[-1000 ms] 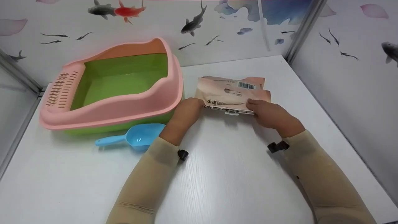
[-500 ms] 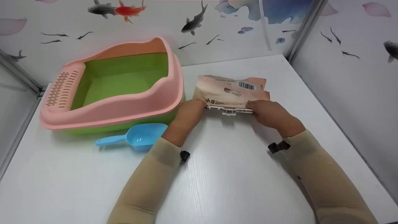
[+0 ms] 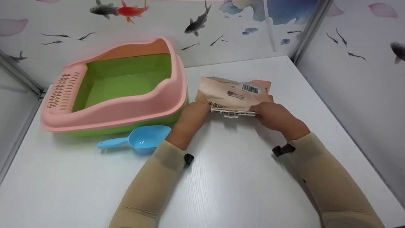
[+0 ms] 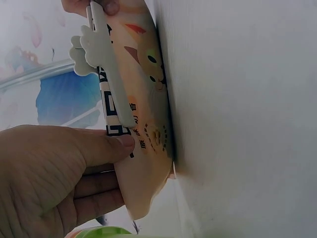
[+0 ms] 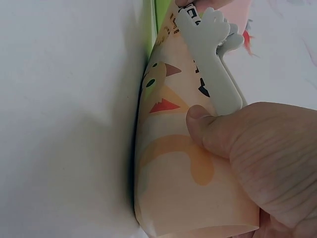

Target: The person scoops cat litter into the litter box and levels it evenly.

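A soft peach-coloured bag (image 3: 221,91) with a barcode and printed cat pictures is held between both hands at the table's back right. A pale clip (image 4: 111,74) with paw-shaped ends runs along its folded near edge. My left hand (image 3: 196,114) pinches the left end of that fold, thumb on the printed side and fingers behind. At the other end my right hand (image 3: 274,116) grips the bag, its thumb (image 5: 205,126) pressing just beside the clip's end. The lower side of the bag lies close against the table in both wrist views.
A pink-rimmed green litter box (image 3: 126,110) stands at the back left, close to my left hand. In front of it lies a blue scoop (image 3: 147,137), partly covered by my left forearm. Printed walls (image 3: 240,47) enclose the white table (image 3: 221,177).
Both hands keep their hold on the bag. Its folded edge with the clip has shifted slightly to the left, and my left hand has moved a little toward me.
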Motion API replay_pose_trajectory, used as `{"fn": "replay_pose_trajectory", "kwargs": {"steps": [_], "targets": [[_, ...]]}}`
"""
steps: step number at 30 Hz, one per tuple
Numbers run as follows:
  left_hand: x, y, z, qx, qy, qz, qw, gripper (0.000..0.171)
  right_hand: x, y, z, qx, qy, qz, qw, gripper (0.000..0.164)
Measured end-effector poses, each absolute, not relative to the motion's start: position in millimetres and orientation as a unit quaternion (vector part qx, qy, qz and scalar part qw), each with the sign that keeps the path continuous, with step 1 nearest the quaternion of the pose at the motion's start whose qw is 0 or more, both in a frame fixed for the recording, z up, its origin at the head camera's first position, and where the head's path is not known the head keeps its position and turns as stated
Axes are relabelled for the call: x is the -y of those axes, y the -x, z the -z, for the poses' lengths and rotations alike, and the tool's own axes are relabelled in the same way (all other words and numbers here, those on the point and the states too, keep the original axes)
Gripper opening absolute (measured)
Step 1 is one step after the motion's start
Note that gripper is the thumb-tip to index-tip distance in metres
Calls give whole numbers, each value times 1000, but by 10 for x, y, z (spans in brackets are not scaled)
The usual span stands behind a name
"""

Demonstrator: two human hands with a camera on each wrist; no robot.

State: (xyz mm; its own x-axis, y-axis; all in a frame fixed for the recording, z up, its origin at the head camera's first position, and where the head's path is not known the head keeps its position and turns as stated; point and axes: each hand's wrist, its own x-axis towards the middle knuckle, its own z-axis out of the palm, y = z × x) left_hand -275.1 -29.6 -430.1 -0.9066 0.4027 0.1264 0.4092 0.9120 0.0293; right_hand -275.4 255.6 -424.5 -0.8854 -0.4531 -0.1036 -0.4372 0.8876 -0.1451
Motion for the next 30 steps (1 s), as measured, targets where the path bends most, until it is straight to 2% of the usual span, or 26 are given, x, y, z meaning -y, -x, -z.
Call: {"fn": "replay_pose_trajectory", "kwargs": {"steps": [6, 11, 15, 22, 30], "targets": [[277, 2728, 4305, 976, 204, 43, 61, 16, -2568, 2734, 4248, -965, 250, 64, 46, 29], [218, 2673, 4259, 972, 218, 72, 42, 19, -2570, 2734, 4248, -965, 252, 64, 46, 29], [139, 2606, 4230, 965, 239, 91, 53, 20, -2569, 2746, 4248, -964, 253, 65, 49, 27], [-41, 2485, 4226, 954, 283, 90, 37, 42, -2546, 2757, 4240, -964, 253, 70, 46, 20], [-173, 2430, 4219, 949, 304, 69, 41, 44, -2508, 2733, 4250, -966, 244, 69, 39, 16]]}}
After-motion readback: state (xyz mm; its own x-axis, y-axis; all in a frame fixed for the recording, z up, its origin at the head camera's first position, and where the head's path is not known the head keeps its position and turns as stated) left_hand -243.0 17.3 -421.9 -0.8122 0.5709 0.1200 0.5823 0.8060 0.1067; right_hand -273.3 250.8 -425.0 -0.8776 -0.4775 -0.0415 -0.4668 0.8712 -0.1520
